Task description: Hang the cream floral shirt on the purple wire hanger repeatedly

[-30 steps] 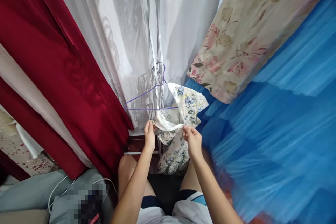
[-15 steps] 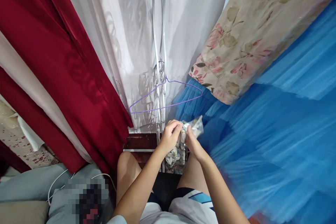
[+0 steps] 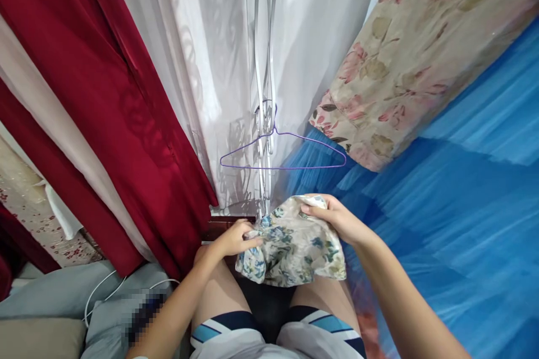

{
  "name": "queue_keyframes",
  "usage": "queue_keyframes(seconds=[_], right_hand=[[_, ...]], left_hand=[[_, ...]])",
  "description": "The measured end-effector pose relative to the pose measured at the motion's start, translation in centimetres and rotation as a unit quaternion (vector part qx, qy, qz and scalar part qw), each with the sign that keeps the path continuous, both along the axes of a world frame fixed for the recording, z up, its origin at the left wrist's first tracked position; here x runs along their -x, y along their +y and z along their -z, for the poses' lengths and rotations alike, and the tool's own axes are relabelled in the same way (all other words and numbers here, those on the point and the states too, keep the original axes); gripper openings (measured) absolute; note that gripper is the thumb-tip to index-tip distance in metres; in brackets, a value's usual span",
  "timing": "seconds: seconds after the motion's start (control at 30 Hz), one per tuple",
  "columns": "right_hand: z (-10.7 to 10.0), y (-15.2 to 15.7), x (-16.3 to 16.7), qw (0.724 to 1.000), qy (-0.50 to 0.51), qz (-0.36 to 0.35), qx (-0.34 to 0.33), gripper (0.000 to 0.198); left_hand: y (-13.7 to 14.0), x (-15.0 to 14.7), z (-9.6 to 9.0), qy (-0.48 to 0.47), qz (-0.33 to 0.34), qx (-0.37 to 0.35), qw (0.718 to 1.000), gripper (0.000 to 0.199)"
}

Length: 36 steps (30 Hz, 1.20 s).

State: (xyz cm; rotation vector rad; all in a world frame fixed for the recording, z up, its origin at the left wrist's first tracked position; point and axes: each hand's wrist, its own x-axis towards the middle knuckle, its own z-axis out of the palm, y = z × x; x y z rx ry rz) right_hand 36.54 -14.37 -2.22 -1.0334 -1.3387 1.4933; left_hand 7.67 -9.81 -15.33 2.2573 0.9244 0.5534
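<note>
A floral cloth (image 3: 295, 241), off-white with blue and green flowers, is spread between my hands above my lap. My left hand (image 3: 240, 238) is closed on its left edge, thumb on top. At the upper right edge my right hand (image 3: 332, 216) pinches it, with the thumb showing on the near side and the other fingers behind the fabric. Just beyond the cloth, a purple wire hanger (image 3: 283, 168) hangs bare on a white metal stand (image 3: 269, 67). What kind of garment the cloth is, I cannot tell.
White curtains (image 3: 227, 67) hang behind the stand, with a red curtain (image 3: 113, 95) at left. Floral fabric (image 3: 387, 78) and blue tulle (image 3: 455, 207) fill the right side. Grey cushions (image 3: 54, 291) with a white cable (image 3: 90, 291) lie at lower left.
The cloth was bunched between my hands and is now spread wider. My left hand has moved left and down, my right hand to the right. The hanger has turned to face me more squarely.
</note>
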Motion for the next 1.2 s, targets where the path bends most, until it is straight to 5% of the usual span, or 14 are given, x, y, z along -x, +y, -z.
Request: queue_keyframes(seconds=[0.13, 0.3, 0.43, 0.6, 0.7, 0.83, 0.9, 1.03, 1.2], right_hand=[[-0.6, 2.0, -1.8, 0.99, -0.096, 0.045, -0.094, 0.025], [0.1, 7.9, -0.9, 0.942, -0.223, 0.086, -0.236, 0.047], [0.7, 12.1, 0.3, 0.896, -0.308, 0.13, -0.292, 0.042], [1.8, 13.2, 1.2, 0.868, -0.375, 0.129, -0.298, 0.047], [2.2, 12.0, 1.9, 0.866, -0.368, 0.131, -0.314, 0.046], [2.1, 9.3, 1.1, 0.882, -0.313, 0.135, -0.325, 0.035], [2.0, 8.0, -0.6, 0.883, -0.292, 0.18, -0.32, 0.051], [0.7, 7.4, -5.5, 0.857, -0.325, 0.267, -0.297, 0.095], [-3.6, 10.0, -9.5, 0.815, -0.447, 0.206, -0.306, 0.078]], left_hand=[[3.3, 5.9, -1.7, 0.046, -0.077, -0.115, 0.989, 0.019], [8.9, 10.3, -7.6, 0.03, -0.112, -0.175, 0.978, 0.026], [11.9, 10.9, -12.5, -0.005, -0.102, -0.223, 0.969, 0.029], [11.1, 7.0, -16.4, -0.046, -0.074, -0.285, 0.955, 0.02], [10.3, 3.1, -17.3, -0.074, -0.067, -0.312, 0.945, 0.009], [10.6, -0.3, -17.1, -0.122, -0.149, -0.311, 0.931, 0.027], [10.9, -0.8, -16.7, -0.142, -0.183, -0.308, 0.923, 0.028], [11.1, -0.9, -16.0, -0.142, -0.188, -0.316, 0.919, 0.027], [10.8, -0.6, -15.8, -0.127, -0.186, -0.322, 0.92, 0.025]])
